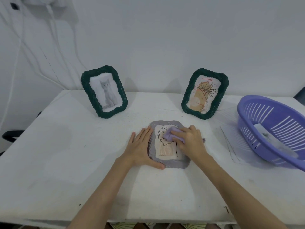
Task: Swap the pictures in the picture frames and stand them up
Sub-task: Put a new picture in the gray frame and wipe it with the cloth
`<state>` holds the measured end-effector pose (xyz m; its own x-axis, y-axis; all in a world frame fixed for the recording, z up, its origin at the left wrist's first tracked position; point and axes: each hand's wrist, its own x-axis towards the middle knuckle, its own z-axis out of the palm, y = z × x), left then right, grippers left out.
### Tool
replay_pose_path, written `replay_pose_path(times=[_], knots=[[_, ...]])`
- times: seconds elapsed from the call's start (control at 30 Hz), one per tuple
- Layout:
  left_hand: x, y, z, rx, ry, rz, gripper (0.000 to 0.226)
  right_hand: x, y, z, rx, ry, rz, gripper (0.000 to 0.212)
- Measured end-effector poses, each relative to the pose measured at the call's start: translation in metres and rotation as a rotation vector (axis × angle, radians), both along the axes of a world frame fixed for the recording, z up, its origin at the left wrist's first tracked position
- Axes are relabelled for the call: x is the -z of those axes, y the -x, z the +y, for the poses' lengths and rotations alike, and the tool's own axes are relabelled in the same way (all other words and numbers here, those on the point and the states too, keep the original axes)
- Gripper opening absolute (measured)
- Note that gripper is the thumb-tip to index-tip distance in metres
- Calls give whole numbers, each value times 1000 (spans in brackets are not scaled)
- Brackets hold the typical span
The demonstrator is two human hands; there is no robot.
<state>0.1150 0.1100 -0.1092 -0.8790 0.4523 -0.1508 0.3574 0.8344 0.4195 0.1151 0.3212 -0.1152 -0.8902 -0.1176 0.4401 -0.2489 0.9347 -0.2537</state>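
Frames first: the grey frame point(170, 144) lies flat on the tabletop point(66, 154), mid-front, picture up. Left hand point(142, 146) presses its edge, fingers straight; right hand point(189, 139) pinches a lilac cloth point(168, 135) against the front. Likely light, stiff and brittle-fronted, so hold it by the woven border. Two green frames point(104, 91) stand behind.

Basket point(270, 113): purple, slotted plastic, at 3 o'clock on the table point(66, 154), tilted; pale scraps inside. Table: white cover, speckled. Cables point(21, 47): white, hanging down the wall point(165, 38) at 10 o'clock. Dark chair part point(11, 134) at 9 o'clock.
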Motion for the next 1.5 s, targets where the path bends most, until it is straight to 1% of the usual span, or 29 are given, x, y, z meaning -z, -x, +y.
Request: replay_pose_path(times=[0.1,0.17,0.2,0.27,0.3,0.4,0.47,0.53,0.67,0.73,0.83,0.93,1.0,1.07,1.13,1.2,1.3,1.37,1.43,1.5], knots=[[-1,0,1,4,0,-6,148,-7,26,-16,9,95,-113,25],[-2,-1,1,12,-3,-8,148,-8,25,-27,-84,90,-128,18],[-2,-1,0,15,-4,-7,148,-7,19,-29,-153,86,-118,19],[-2,-1,0,15,5,-3,148,-3,0,-23,-264,80,-148,31],[-2,-1,0,12,11,-1,148,-2,-8,-15,-286,65,-148,31],[-1,0,0,-3,5,-1,149,-2,-18,8,-224,34,-64,14],[-1,-1,0,-5,2,1,149,-4,-12,8,-146,-17,-31,22],[-1,-1,1,0,12,4,149,-6,-4,-5,-99,-78,-18,24],[-1,-2,0,13,23,7,148,-5,-10,-30,-140,-170,59,16],[0,-2,0,2,19,6,149,-2,-25,-33,-189,-197,114,24],[-2,-2,1,-9,5,9,150,3,-43,-27,-250,-274,205,27],[-3,-2,1,-3,8,1,151,3,-38,-18,-184,-314,241,27],[-3,-2,1,-2,10,-5,150,0,-25,-17,-71,-302,206,19],[-3,-2,1,3,17,-8,149,-4,-15,-23,-34,-255,117,17],[-3,-2,1,7,21,-10,148,-7,-18,-31,-93,-183,47,18],[-3,-2,1,5,19,-2,149,-9,-31,-31,-180,-130,4,24],[-2,-2,1,-8,3,6,150,-15,-51,-11,-272,-118,-100,28],[-2,-2,1,-6,0,7,150,-21,-51,6,-253,-117,-180,33],[-1,-1,1,-4,1,7,150,-21,-41,16,-218,-76,-255,30],[-2,-1,0,-6,3,4,150,-18,-33,11,-190,34,-223,34]])
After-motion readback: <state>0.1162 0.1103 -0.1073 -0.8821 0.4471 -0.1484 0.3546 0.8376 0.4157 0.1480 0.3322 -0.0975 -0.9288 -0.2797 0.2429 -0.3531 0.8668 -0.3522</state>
